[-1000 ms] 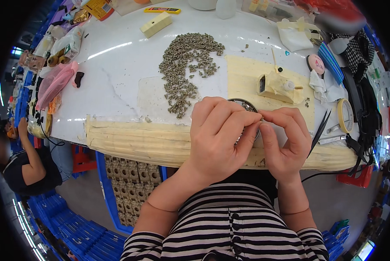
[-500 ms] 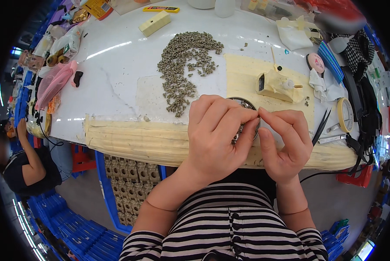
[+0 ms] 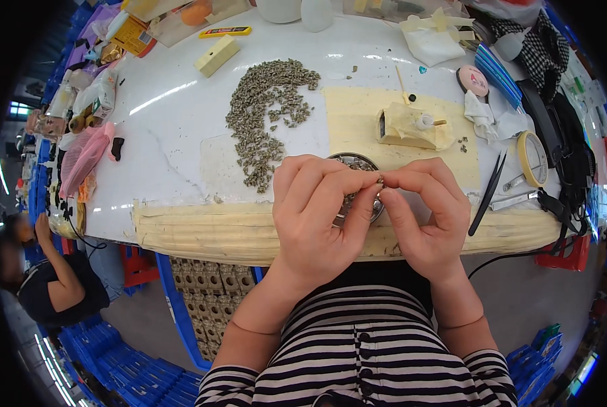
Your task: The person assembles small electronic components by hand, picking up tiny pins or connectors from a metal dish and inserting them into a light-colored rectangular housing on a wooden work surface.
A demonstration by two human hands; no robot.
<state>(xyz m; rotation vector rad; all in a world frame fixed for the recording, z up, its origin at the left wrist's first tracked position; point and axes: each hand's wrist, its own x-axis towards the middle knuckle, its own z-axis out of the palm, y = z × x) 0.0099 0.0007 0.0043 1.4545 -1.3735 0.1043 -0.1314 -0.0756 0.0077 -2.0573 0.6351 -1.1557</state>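
Fingertip to fingertip, my left hand (image 3: 320, 217) and my right hand (image 3: 429, 217) pinch a tiny metal part (image 3: 380, 182) between them. Its exact kind is too small to make out. Just behind and beneath the fingers stands a round metal dish (image 3: 353, 157) with small shiny pieces in it, partly hidden by my left hand. A curved heap of small grey metal parts (image 3: 252, 102) lies on the white table, beyond my left hand. To the right of my right hand rest black tweezers (image 3: 488, 195).
A tape-wrapped block (image 3: 412, 127) sits on a yellow sheet. Rightward are a tape roll (image 3: 532, 159) and a metal tool (image 3: 515, 201). A padded, taped edge (image 3: 201, 227) runs along the front. Below it, a blue crate (image 3: 181, 312) holds metal parts. Another person (image 3: 63, 285) sits at far left.
My right hand's thumb and forefinger have closed up to the left hand's fingertips, and the tiny metal part now shows between them. The whole view has shifted slightly.
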